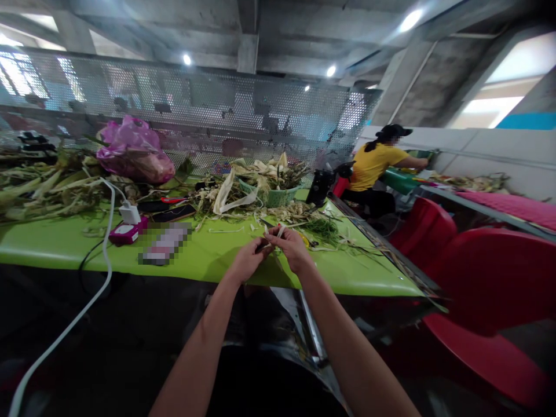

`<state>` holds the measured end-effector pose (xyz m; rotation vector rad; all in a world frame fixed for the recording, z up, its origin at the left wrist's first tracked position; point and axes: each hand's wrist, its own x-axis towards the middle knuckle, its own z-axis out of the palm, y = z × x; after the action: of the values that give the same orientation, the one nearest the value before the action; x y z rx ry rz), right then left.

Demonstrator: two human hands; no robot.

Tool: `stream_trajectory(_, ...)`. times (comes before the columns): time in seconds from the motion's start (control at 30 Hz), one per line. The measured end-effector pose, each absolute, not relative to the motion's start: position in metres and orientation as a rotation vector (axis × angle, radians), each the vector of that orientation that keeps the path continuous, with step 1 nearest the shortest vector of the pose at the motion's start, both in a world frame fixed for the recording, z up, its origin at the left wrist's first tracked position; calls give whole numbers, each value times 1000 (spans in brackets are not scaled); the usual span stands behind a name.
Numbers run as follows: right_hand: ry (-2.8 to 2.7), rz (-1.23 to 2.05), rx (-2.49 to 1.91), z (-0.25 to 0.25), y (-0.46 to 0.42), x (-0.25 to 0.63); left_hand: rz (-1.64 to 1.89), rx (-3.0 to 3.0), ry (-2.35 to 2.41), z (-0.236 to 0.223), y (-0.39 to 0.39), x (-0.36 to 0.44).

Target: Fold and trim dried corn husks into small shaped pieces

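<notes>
My left hand [249,258] and my right hand [292,248] meet just above the near edge of the green table. Fingers of both are closed around a thin pale husk strip [281,230], whose ends stick up between them. The fingers cover most of the strip. Just beyond the fingertips lie loose dry scraps and a tuft of green strands [324,230]. Something small and yellow [305,238] shows behind my right hand. Farther back, a green basket [278,198] is heaped with dried husks [260,171], some hanging over its rim.
On the left, a phone [167,243], a dark flat device [174,213] and a magenta socket block [127,231] with a white cable [106,255] rest on the table [208,266]. A purple bag [134,147] sits on husks. Red chairs [490,278] and a person in yellow [369,165] are right.
</notes>
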<state>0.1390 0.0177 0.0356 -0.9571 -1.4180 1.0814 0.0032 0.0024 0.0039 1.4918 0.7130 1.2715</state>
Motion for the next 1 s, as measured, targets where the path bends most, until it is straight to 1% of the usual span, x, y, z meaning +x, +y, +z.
stream_trajectory(0.23,-1334,981,-960,30,27,130,1196,1548,752,3,2,-1)
stream_trajectory(0.33,-1329,977,-961,32,25,129,1212,1438,738,4,3,0)
stream_trajectory(0.53,-1452,984,-1011,35,9,135,1411,1095,754,9,3,-2)
stream_trajectory(0.67,-1592,893,-1035,28,7,137,1400,1060,715,12,1,-4)
stream_trajectory(0.83,-1595,797,-1045,27,10,140,1383,1064,738,12,-1,-4)
stream_trajectory(1.0,-1578,735,-1069,29,8,139,1378,895,716,10,1,-3)
